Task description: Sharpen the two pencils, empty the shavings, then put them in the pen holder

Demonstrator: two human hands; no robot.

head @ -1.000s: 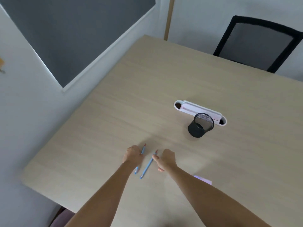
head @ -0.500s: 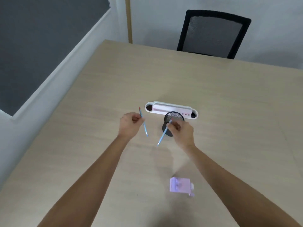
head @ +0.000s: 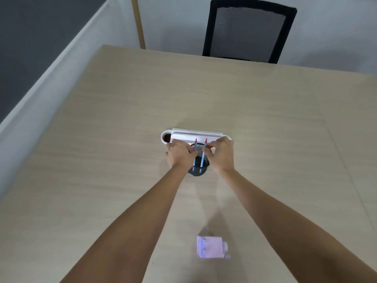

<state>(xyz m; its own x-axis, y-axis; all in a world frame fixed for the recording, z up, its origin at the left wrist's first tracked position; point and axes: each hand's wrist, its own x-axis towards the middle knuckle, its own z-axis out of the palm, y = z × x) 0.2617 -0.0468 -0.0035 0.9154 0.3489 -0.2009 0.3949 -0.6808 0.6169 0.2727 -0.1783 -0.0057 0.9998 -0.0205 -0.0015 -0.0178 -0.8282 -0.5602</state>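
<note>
- Head view caught my left hand (head: 179,153) and right hand (head: 221,155) each pinching one blue pencil (head: 202,158), tips up, lower ends already inside the black mesh pen holder (head: 198,170).
- Purple sharpener (head: 211,247) sat aside on the counter (head: 102,160); I judged only letting go remained.

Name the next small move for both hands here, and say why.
Probably let go of both pencils. The left hand holds the left pencil, the right hand the right pencil. Both stand tips up with their lower ends already inside the black mesh pen holder, so opening each grip should leave them resting there.
</note>
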